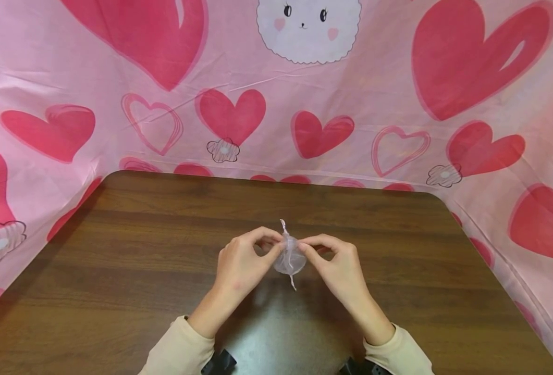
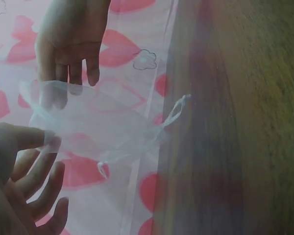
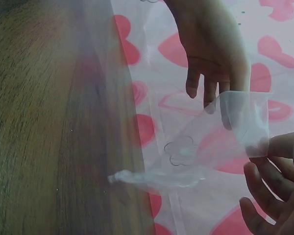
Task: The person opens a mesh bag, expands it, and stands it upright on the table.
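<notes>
Fingers of both hands grasping. Left hand (image 1: 241,263) pinches one corner of a small sheer drawstring bag (image 1: 291,264) between thumb and forefinger; right hand (image 1: 341,265) pinches the opposite corner likewise. Remaining fingers loosely bent, off the fabric in the wrist views.

Bag sits between the two hands, neither nearer. Held edge spans hand to hand. Long axis runs from that edge down toward the bench (image 1: 131,255), judging by the wrist views; from the head it looks foreshortened. Gathered end with its cords (image 2: 175,111) lies farthest from the fingers. Cannot tell whether bag touches bench.

Farther out: pale sleeves (image 1: 175,348), dark devices (image 1: 219,362) near the cuffs, pink heart-print cloth (image 1: 276,125) beyond the bench.
</notes>
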`<state>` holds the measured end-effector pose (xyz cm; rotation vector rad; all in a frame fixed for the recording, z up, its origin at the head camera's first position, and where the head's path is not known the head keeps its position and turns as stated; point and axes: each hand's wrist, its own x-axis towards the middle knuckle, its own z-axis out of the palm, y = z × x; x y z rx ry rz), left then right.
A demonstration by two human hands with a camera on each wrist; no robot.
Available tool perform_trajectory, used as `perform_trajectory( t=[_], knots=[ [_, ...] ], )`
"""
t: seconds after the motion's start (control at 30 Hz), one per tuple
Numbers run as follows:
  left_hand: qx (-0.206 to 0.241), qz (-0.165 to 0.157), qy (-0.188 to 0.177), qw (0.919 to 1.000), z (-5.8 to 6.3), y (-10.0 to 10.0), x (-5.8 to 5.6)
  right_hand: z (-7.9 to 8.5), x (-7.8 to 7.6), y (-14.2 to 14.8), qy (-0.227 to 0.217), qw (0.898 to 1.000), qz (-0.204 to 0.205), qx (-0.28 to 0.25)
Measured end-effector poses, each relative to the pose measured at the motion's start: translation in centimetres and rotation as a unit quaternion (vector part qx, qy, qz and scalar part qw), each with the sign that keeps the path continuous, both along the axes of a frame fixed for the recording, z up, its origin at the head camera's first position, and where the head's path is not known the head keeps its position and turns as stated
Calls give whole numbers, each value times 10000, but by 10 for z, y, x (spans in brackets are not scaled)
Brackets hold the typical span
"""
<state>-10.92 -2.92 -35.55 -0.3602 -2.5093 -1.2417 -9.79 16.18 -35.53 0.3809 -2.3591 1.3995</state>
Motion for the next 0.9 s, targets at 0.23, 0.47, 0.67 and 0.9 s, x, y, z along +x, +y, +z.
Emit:
perform_trajectory(
  t=[0.23, 0.47, 0.67, 0.9],
  knots=[
    [49, -401, 21, 9992, 1, 0, 1, -1, -2, 2, 148, 9997, -180, -62],
    [-26, -627, 275, 9976, 2, -1, 2, 0, -3, 4, 445, 9983, -382, 70],
    [-159, -849, 494, 9950, 6, -1, 3, 1, -2, 5, 646, 9970, -248, 338],
    [-398, -774, 785, 9931, 6, 0, 3, 2, 0, 2, 911, 9947, 156, 444]
  ],
)
